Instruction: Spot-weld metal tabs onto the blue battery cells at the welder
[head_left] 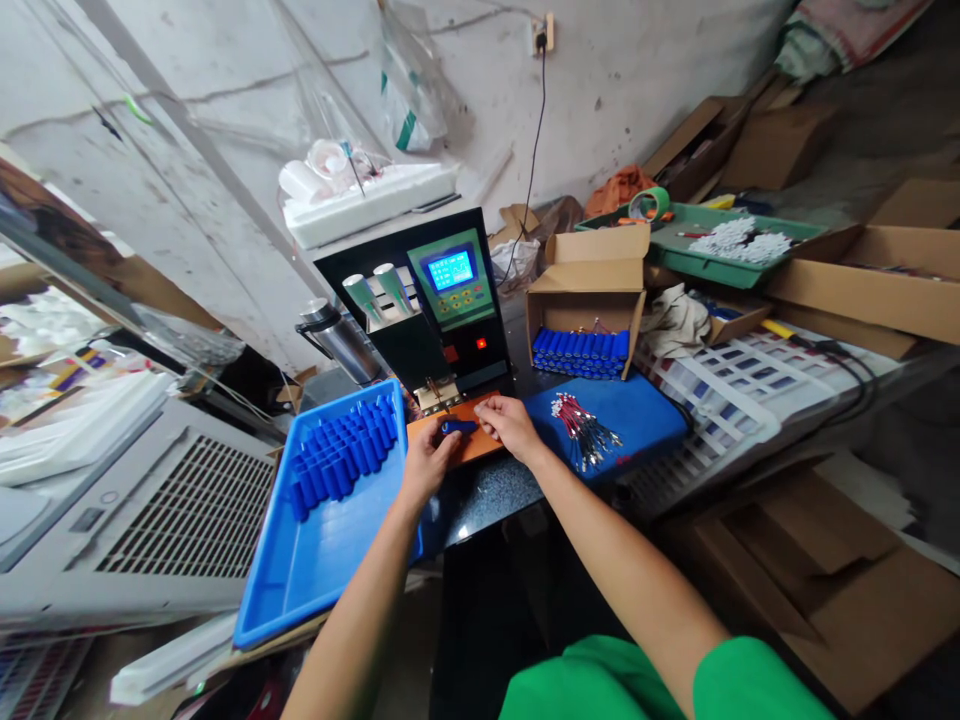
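Note:
My left hand (427,458) is closed around a blue battery cell (458,427), which lies on its side over the orange work plate (480,450). Just to its right, my right hand (510,424) is pinched close to the cell's end; what its fingertips hold is too small to make out. Directly behind both hands stands a black spot welder (469,365) with a lit blue screen, its thin electrodes (431,388) just above the plate. Red and black wire leads (581,430) lie bunched on a blue pad (645,415) right of my right hand.
At the left, a blue tray (311,575) holds many upright blue cells (341,455). An open cardboard box (634,310) of stacked blue cells stands behind the pad. A steel jug (341,340) is beside the welder. Farther right are a green tray (675,255) and cardboard boxes.

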